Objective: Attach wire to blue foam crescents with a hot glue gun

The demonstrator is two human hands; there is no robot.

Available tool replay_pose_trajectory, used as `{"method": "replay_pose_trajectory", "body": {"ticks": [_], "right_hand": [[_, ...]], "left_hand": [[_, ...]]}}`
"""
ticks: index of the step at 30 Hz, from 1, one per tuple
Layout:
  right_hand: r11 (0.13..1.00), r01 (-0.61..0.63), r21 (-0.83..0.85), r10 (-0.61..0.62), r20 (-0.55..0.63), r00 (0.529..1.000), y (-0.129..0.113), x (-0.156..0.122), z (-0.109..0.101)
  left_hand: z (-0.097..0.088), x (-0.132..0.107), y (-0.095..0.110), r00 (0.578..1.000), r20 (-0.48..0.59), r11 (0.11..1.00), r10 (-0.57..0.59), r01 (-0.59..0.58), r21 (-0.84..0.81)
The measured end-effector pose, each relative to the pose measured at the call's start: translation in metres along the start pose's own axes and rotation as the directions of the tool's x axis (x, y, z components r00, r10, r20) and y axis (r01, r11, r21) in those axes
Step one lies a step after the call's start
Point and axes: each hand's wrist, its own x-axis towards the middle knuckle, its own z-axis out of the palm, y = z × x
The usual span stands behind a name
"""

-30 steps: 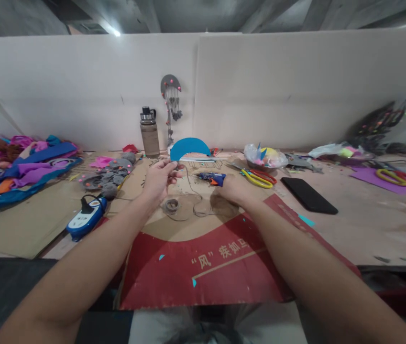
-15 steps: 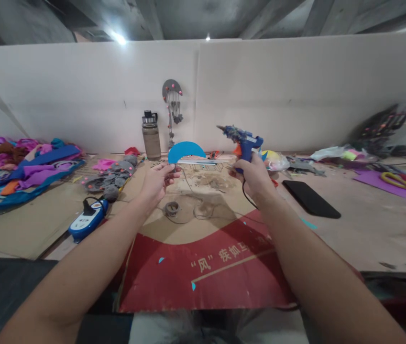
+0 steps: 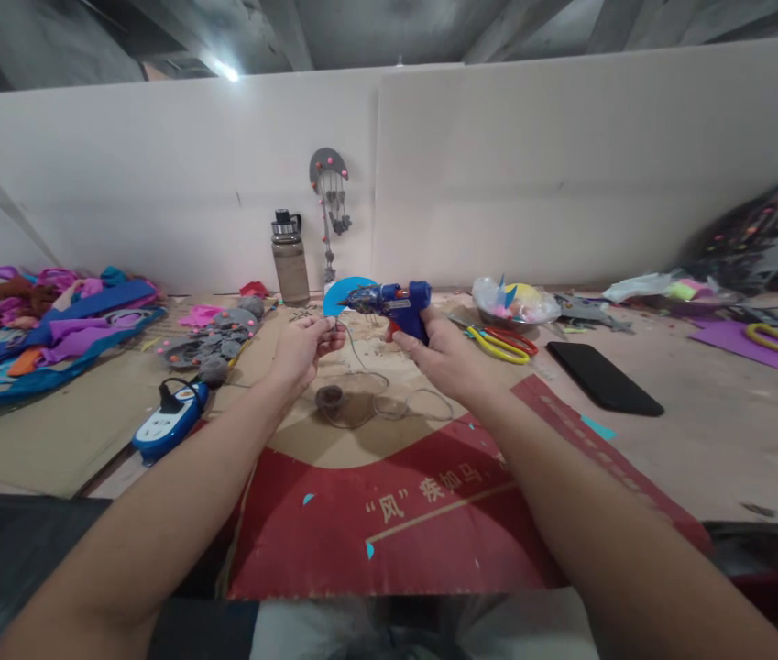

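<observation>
The left forearm (image 3: 182,486), lower left of the frame, and the right forearm (image 3: 567,477), lower right, are bare, smooth and tapering. The left hand (image 3: 299,353) and right hand (image 3: 449,359) are ungloved. Pale, off-white clothing (image 3: 312,628) shows at bottom centre, its details blurred.

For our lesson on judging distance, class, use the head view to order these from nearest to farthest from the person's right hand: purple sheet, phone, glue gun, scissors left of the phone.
1. Glue gun: held in the right hand.
2. Scissors: a little to its right.
3. Phone: farther right, past them.
4. Purple sheet: farthest out to the right.
</observation>
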Motion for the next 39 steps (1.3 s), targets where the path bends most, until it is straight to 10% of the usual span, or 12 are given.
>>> {"method": "replay_pose_trajectory", "body": {"ticks": [39], "right_hand": [[0.966, 0.02, -0.259, -0.013, 0.028, 1.0, 0.004, -0.001, 0.003]], "left_hand": [[0.008, -0.009, 0.007, 0.997, 0.017, 0.993, 0.079, -0.08, 0.09]]}}
